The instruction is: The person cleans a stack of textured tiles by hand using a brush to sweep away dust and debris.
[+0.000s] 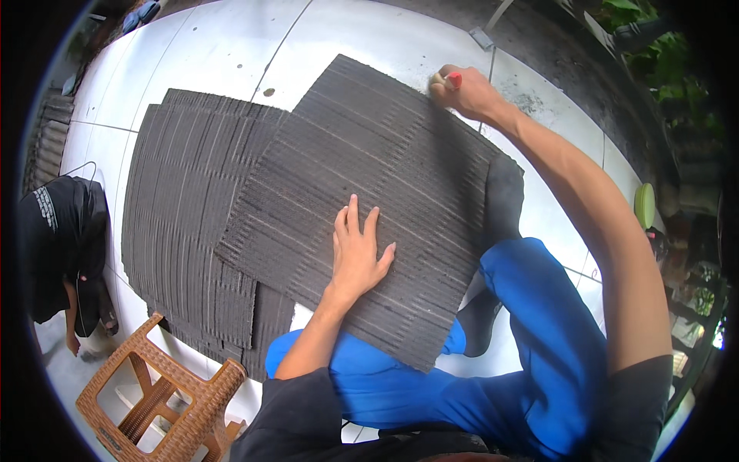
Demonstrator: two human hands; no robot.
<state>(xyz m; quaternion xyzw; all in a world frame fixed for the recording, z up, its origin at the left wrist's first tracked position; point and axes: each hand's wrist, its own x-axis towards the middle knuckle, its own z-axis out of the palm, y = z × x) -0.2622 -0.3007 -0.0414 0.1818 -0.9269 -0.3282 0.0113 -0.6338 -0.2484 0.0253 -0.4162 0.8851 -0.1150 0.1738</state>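
A dark grey striped carpet tile (369, 150) lies slanted before me, its near corner over my blue-trousered leg. My left hand (358, 254) rests palm down on its middle, fingers spread, holding nothing. Beyond the tile's far right edge, my right hand (470, 95) is closed around a small tool (454, 81) with a red end. A pale part also shows at the fingers; the tool's working end is hidden. My dark-socked foot (503, 193) is at the tile's right edge. More striped carpet tiles (179, 173) lie overlapped on the left, partly under the slanted one.
A brown woven-pattern plastic stool (167, 398) stands at the lower left. Past it is another person in dark clothing (63, 248). Dark crumbs (522, 98) are scattered on the white tiled floor (219, 46) near my right wrist. A small packet (481, 39) lies at the floor's far edge.
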